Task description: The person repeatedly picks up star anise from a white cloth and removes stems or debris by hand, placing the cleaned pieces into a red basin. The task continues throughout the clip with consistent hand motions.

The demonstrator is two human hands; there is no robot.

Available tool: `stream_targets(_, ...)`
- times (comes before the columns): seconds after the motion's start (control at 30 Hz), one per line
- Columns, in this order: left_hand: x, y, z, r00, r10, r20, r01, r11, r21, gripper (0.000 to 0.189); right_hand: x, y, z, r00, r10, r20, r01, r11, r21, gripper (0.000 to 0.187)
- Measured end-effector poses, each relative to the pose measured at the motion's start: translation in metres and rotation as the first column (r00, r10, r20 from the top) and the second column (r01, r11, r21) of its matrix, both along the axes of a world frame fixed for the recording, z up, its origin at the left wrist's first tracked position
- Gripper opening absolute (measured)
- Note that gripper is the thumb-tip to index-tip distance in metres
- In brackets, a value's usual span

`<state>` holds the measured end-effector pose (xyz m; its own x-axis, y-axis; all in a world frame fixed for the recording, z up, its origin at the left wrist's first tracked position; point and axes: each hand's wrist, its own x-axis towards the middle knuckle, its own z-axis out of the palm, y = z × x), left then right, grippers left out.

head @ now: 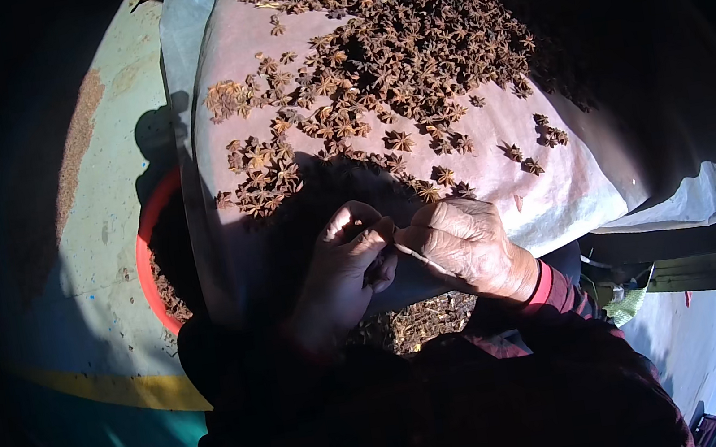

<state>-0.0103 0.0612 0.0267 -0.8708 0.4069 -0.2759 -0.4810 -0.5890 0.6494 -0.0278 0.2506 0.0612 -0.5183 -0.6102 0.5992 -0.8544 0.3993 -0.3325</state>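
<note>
My left hand (348, 262), mostly in shade, curls with thumb and forefinger pinched together. A small brown piece (356, 226), perhaps star anise, shows inside its curled fingers. Right against it, in sunlight, my right hand (462, 243) has its fingertips closed at the same spot. What lies between the two sets of fingertips is too small to make out. A thin pale strip runs below the right fingers; whether it is a stem or a lit finger edge, I cannot tell. Just beyond the hands, dried star anise (411, 60) is spread over a pale cloth-like sheet (503, 194).
A red-orange tub (147, 278) with brown bits inside stands at the left, partly under the sheet's edge. Brown plant debris (435, 320) lies below the hands. Grain-like material (79, 141) covers part of the pale floor (124, 247). A green mesh bag (630, 306) sits at the right.
</note>
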Motion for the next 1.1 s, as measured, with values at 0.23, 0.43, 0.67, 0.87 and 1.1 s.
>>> stream_targets(0.23, 0.010, 0.000, 0.005, 0.762, 0.056, -0.645, -0.441, 0.774, -0.454, 0.012, 0.007, -0.007, 0.007, 0.989, 0.144, 0.020, -0.143, 0.989, -0.029, 0.023)
stream_targets(0.43, -0.027, -0.030, -0.001, 0.842, 0.398, -0.364, -0.515, 0.796, -0.319, 0.014, 0.042, -0.048, 0.014, 0.799, 0.483, 0.359, -0.521, 0.854, 0.009, 0.012)
stream_targets(0.67, -0.018, -0.043, -0.004, 0.883, 0.417, -0.216, -0.424, 0.905, 0.015, 0.012, -0.084, -0.037, 0.010, 0.938, -0.233, 0.258, 0.170, 0.955, 0.244, 0.014)
stream_targets(0.87, -0.019, -0.041, -0.006, 0.951, 0.305, -0.042, -0.304, 0.952, 0.028, 0.009, -0.167, -0.041, -0.027, 0.911, -0.402, 0.093, 0.308, 0.813, 0.493, 0.012)
stream_targets(1.1, -0.019, -0.045, -0.018, 0.953, 0.302, 0.021, -0.303, 0.953, 0.031, 0.017, -0.155, -0.043, -0.028, 0.916, -0.398, 0.051, 0.339, 0.836, 0.431, 0.015)
